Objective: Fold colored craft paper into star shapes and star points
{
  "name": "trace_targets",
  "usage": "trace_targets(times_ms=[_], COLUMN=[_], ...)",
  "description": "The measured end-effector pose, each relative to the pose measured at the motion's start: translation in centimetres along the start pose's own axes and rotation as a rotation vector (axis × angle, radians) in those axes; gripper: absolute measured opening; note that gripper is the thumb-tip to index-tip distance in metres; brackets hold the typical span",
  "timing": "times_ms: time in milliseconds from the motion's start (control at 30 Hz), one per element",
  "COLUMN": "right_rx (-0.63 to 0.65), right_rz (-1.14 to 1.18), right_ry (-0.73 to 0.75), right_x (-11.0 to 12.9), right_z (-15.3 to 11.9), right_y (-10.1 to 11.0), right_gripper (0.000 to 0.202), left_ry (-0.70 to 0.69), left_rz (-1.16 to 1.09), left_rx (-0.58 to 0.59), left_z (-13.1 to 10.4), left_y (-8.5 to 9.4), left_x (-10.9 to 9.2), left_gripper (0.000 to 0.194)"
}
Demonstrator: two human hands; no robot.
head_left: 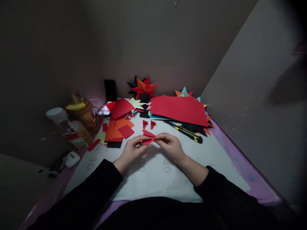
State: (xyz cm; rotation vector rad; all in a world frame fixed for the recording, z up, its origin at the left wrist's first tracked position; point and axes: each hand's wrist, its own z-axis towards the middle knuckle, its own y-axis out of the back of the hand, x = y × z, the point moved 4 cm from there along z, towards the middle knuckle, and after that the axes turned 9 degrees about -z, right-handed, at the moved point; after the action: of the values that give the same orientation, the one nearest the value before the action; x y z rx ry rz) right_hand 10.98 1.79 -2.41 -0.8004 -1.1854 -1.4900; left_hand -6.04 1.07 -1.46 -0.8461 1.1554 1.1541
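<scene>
A small folded piece of red paper (149,133) is held above the white mat (153,179). My left hand (134,149) pinches it from the left, thumb below and fingers on top. On its right end, my right hand (170,146) grips it between thumb and fingertips. Just beyond the hands, two small folded red pieces (145,124) lie side by side. Orange sheets (115,128) and a red square (126,131) are left of them. A yellow and black cutter (188,133) rests to the right.
Large red sheets (178,110) cover the back right. Folded paper stars (144,88) stand against the wall, beside a black phone (110,90). A jar, a bottle (80,129), a lidded cup (79,110) and a white case (72,159) line the left edge.
</scene>
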Motion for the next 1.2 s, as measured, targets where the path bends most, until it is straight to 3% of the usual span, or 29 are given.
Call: trace_targets(times_ms=[133,333,600,933,1200], right_rx=[0.018,0.023,0.006,-0.028,-0.098], right_rz=[0.002,0.091,0.012,0.057,0.134], right_ry=[0.001,-0.027,0.006,0.127,-0.004], right_x=[0.0,0.0,0.2,0.6,0.4], right_z=[-0.2,-0.1,-0.3,-0.5,-0.5], right_y=[-0.3,-0.6,-0.4,-1.1,-1.6], right_gripper=[0.008,0.010,0.007,0.004,0.011], left_ry=[0.050,0.012,0.010,-0.005,-0.008], left_rz=[-0.066,-0.016,-0.121,-0.006,0.003], left_rx=[-0.026,-0.067,-0.062,-0.260,-0.333], left_z=[0.0,-0.2,-0.2,-0.6,-0.4], left_y=[0.2,0.5,0.0,0.2,0.2], left_x=[0.7,0.5,0.6,0.2,0.3], left_gripper=[0.019,0.011,0.018,0.016,0.019])
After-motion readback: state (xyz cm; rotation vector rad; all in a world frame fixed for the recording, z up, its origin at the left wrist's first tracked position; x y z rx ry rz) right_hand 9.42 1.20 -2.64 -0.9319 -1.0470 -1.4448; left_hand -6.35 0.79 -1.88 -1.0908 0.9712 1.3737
